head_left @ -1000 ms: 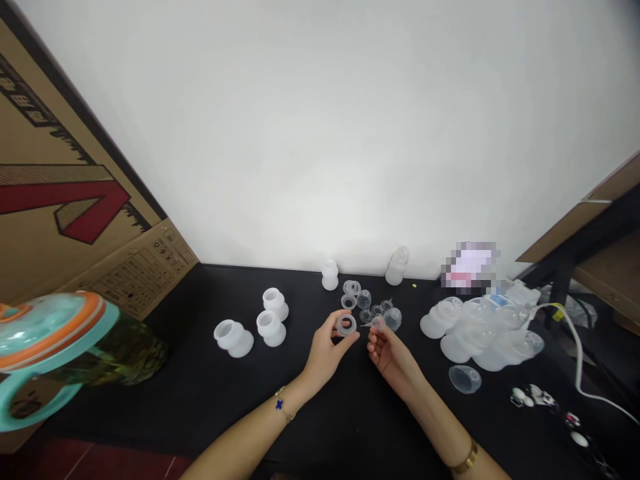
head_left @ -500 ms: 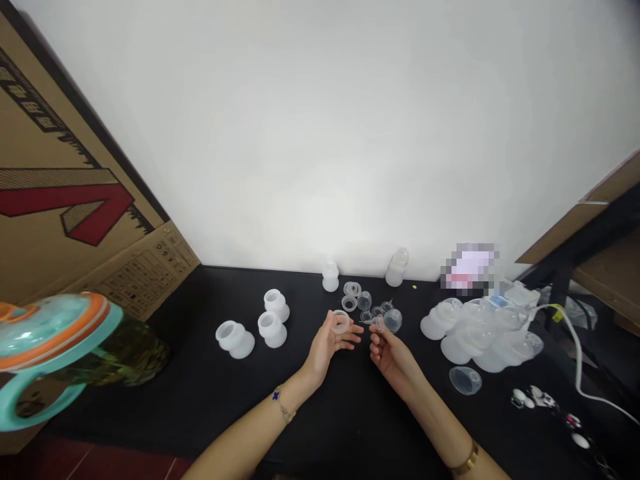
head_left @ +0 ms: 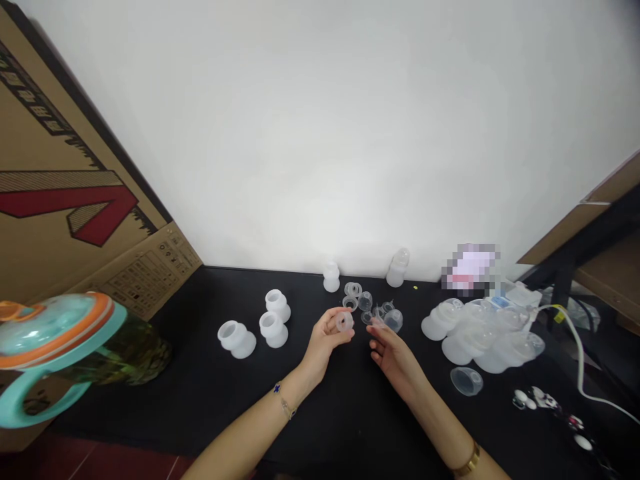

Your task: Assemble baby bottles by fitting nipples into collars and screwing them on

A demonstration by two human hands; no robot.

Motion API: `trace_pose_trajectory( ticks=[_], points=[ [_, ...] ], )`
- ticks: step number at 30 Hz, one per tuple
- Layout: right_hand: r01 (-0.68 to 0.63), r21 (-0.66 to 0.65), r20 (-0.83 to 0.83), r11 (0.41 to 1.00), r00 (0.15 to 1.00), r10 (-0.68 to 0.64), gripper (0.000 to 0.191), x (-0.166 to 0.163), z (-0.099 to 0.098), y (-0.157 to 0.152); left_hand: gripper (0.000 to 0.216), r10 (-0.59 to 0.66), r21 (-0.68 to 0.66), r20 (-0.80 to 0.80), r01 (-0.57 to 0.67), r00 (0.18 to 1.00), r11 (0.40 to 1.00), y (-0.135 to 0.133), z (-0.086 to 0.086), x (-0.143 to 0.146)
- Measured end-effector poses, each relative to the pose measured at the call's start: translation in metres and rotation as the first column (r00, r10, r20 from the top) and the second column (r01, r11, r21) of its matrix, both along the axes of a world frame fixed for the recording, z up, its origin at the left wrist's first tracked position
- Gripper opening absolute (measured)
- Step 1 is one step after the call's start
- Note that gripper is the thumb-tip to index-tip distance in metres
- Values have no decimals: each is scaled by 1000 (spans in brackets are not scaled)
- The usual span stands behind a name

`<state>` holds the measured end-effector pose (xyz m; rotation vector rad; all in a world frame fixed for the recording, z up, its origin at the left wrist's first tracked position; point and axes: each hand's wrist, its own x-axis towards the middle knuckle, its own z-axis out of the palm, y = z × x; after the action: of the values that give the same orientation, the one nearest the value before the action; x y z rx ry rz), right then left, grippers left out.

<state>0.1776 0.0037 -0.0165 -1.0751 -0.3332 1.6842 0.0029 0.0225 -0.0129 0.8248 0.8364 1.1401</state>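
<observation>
My left hand pinches a small translucent silicone ring between thumb and fingers, just above the black table. My right hand hovers close to its right, fingertips beside a small clear plastic piece; whether it grips that piece I cannot tell. Behind the hands lies a cluster of small clear rings and caps.
Three white silicone cups stand left of the hands. Two small white bottles stand by the wall. A pile of clear domes lies right, with a white cable. A teal-lidded jug and cardboard box sit left.
My left hand turned the ring and closed its fingers around it. My right hand's fingers opened slightly and shifted a little to the right.
</observation>
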Motion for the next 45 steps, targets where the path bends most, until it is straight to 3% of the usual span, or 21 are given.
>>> trace_pose_trajectory(
  ticks=[6, 12, 18, 25, 34, 45],
  points=[
    [-67, -4, -150, 998, 987, 66, 11, 1, 0, 0, 42, -20, -93, 16, 21, 1000, 995, -1, 3, -1],
    [-63, -18, -155, 998, 986, 59, 22, 1, 0, 1, 50, 12, -149, 28, -8, 1000, 989, 2, -1, 0],
    [-56, -30, -104, 998, 993, 53, 19, 0, 1, 0, 47, 54, -91, -14, -55, 998, 994, 1, 0, 0],
    [-59, 49, 32, 997, 998, 58, 36, -2, 2, -4, 51, 33, -31, -37, -34, 999, 999, -2, 3, -1],
    [-33, 14, -235, 999, 971, 36, 40, 0, 5, -3, 47, 1, 3, -64, -1, 998, 1000, -3, 4, -2],
    [-56, -23, -304, 998, 952, 46, 47, -2, 8, -2, 46, 55, 173, -184, -23, 981, 985, -4, 1, 2]
  ],
)
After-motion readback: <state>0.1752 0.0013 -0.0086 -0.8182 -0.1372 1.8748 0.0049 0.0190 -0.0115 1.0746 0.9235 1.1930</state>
